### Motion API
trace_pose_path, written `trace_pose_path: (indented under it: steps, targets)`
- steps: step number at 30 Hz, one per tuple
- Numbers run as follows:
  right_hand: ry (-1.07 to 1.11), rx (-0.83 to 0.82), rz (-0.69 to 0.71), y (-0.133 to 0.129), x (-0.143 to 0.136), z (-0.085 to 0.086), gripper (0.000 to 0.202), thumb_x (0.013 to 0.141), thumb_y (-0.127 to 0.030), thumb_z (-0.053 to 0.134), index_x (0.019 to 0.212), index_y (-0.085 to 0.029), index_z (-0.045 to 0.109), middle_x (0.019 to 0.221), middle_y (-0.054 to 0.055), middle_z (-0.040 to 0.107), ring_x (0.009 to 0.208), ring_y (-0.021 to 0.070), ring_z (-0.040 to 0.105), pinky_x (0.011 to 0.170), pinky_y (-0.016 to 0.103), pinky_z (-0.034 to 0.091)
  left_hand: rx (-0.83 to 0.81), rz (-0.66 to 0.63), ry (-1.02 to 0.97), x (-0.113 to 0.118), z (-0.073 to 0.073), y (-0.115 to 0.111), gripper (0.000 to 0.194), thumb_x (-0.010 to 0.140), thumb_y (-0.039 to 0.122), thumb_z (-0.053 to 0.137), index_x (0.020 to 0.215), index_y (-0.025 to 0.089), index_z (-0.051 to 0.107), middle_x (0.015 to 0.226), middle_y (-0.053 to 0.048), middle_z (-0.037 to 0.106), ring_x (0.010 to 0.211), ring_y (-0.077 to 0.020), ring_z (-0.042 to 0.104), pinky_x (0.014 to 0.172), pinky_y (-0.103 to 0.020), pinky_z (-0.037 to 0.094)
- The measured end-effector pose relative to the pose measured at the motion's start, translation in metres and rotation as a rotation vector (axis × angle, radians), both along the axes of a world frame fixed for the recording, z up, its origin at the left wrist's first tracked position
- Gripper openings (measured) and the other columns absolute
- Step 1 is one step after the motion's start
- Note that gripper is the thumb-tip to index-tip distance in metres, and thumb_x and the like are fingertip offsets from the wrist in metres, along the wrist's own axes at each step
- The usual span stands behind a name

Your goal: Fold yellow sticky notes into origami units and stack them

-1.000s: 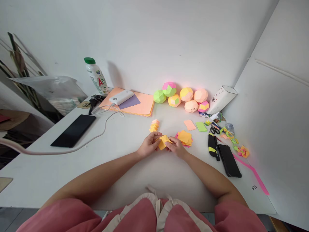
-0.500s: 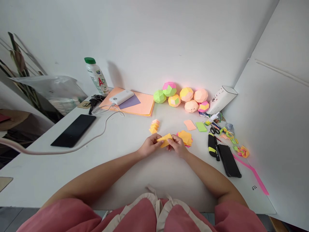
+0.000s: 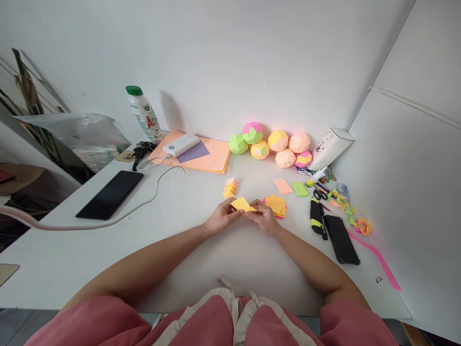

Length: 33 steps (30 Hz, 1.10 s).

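Between my two hands is a folded piece of yellow-orange paper (image 3: 242, 204), held just above the white table. My left hand (image 3: 222, 217) pinches its left side, thumb on the near edge. On the right, the fingers of my right hand (image 3: 264, 218) are closed on the paper's other end. Close beyond my left hand lies a short row of small folded paper pieces (image 3: 229, 188), orange and peach. A stack of yellow-orange and pink paper squares (image 3: 276, 205) sits right beside my right hand. A peach slip (image 3: 283, 186) and a green slip (image 3: 300, 189) lie farther back.
Several paper balls (image 3: 278, 141) rest against the wall. Scissors (image 3: 320, 194), a black-and-yellow cutter (image 3: 316, 216) and a black phone case (image 3: 342, 239) lie at right. At left are a dark tablet (image 3: 111, 194), a cable (image 3: 144, 204), a power bank (image 3: 182, 144) and a bottle (image 3: 146, 115).
The yellow-orange paper has turned in my hands and its fold shows differently, with a broad pointed face up. My right fingers have shifted along its right end.
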State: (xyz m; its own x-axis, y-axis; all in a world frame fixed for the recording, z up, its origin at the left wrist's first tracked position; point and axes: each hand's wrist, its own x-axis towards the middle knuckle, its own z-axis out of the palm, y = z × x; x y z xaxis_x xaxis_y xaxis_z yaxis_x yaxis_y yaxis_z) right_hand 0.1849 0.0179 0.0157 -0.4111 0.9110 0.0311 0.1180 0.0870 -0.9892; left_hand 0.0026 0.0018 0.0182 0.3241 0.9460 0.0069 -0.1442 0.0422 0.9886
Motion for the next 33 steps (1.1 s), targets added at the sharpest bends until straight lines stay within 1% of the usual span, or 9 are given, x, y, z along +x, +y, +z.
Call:
trace_pose_path:
  steps: [3, 5, 10, 16, 20, 22, 25, 27, 33]
  targets:
    - [0.031, 0.000, -0.045, 0.001, 0.001, -0.003, 0.020, 0.073, -0.037, 0.064, 0.087, -0.022, 0.063, 0.068, -0.004, 0.044, 0.046, 0.0060, 0.040, 0.041, 0.022, 0.036, 0.071, 0.047, -0.040, 0.002, -0.003, 0.001, 0.017, 0.073, 0.026, 0.060, 0.075, 0.018, 0.045, 0.075, 0.004, 0.043, 0.054, -0.0051, 0.037, 0.049, -0.020, 0.031]
    - [0.060, -0.022, -0.060, 0.000, 0.001, -0.004, 0.029, 0.075, -0.034, 0.064, 0.101, -0.024, 0.058, 0.062, -0.006, 0.040, 0.045, 0.0065, 0.039, 0.040, 0.021, 0.036, 0.082, 0.107, -0.033, 0.003, -0.004, 0.001, 0.017, 0.068, 0.020, 0.060, 0.074, 0.019, 0.044, 0.077, 0.004, 0.043, 0.054, -0.0047, 0.038, 0.048, -0.019, 0.032]
    - [0.087, -0.013, 0.024, -0.004, 0.001, -0.004, 0.057, 0.076, -0.028, 0.062, 0.127, -0.031, 0.038, 0.077, -0.004, 0.049, 0.055, 0.0084, 0.050, 0.048, 0.023, 0.043, 0.018, 0.206, 0.014, 0.004, -0.010, 0.000, 0.021, 0.062, 0.012, 0.053, 0.077, 0.020, 0.042, 0.070, 0.005, 0.044, 0.048, -0.0045, 0.038, 0.042, -0.018, 0.031]
    - [0.024, 0.156, 0.075, -0.005, 0.000, -0.008, 0.022, 0.076, -0.022, 0.059, 0.098, -0.024, 0.063, 0.087, 0.002, 0.050, 0.064, 0.0099, 0.053, 0.053, 0.025, 0.045, 0.005, 0.165, 0.020, 0.004, -0.010, -0.001, 0.022, 0.059, 0.010, 0.048, 0.079, 0.020, 0.044, 0.065, 0.006, 0.045, 0.047, -0.0052, 0.040, 0.042, -0.019, 0.034]
    - [0.039, 0.170, 0.015, -0.004, -0.001, -0.008, 0.024, 0.077, -0.021, 0.058, 0.100, -0.024, 0.063, 0.099, 0.005, 0.052, 0.065, 0.0102, 0.053, 0.051, 0.025, 0.045, 0.000, 0.140, 0.023, 0.002, -0.002, -0.003, 0.022, 0.063, 0.014, 0.047, 0.084, 0.018, 0.051, 0.080, 0.000, 0.051, 0.059, -0.0080, 0.048, 0.050, -0.022, 0.042]
    - [0.035, 0.171, 0.004, -0.004, -0.001, -0.008, 0.026, 0.076, -0.021, 0.058, 0.102, -0.025, 0.063, 0.103, 0.006, 0.052, 0.066, 0.0105, 0.053, 0.051, 0.025, 0.045, -0.045, 0.126, -0.051, 0.000, 0.000, -0.003, 0.022, 0.066, 0.017, 0.046, 0.088, 0.018, 0.049, 0.078, 0.000, 0.053, 0.063, -0.0105, 0.053, 0.053, -0.023, 0.044]
    - [0.039, 0.172, 0.000, -0.004, -0.001, -0.010, 0.027, 0.076, -0.022, 0.059, 0.102, -0.025, 0.063, 0.104, 0.006, 0.053, 0.068, 0.0112, 0.054, 0.051, 0.025, 0.045, -0.098, 0.139, -0.156, -0.002, 0.001, -0.002, 0.025, 0.072, 0.023, 0.046, 0.096, 0.019, 0.042, 0.074, 0.001, 0.056, 0.058, -0.0123, 0.056, 0.051, -0.025, 0.044]
    - [0.043, 0.177, -0.001, -0.004, 0.000, -0.011, 0.027, 0.076, -0.022, 0.060, 0.103, -0.025, 0.063, 0.106, 0.006, 0.053, 0.070, 0.0116, 0.055, 0.052, 0.025, 0.045, -0.114, 0.126, -0.134, -0.002, 0.001, -0.001, 0.028, 0.077, 0.030, 0.048, 0.102, 0.019, 0.041, 0.069, 0.002, 0.057, 0.053, -0.0127, 0.056, 0.050, -0.026, 0.043]
    - [0.020, 0.221, -0.009, -0.004, -0.001, -0.011, 0.030, 0.074, -0.026, 0.065, 0.103, -0.024, 0.061, 0.105, 0.006, 0.051, 0.070, 0.0104, 0.053, 0.058, 0.026, 0.048, -0.140, 0.023, 0.025, 0.002, 0.005, -0.002, 0.034, 0.080, 0.050, 0.050, 0.082, 0.016, 0.050, 0.062, 0.001, 0.057, 0.048, -0.0095, 0.051, 0.051, -0.024, 0.041]
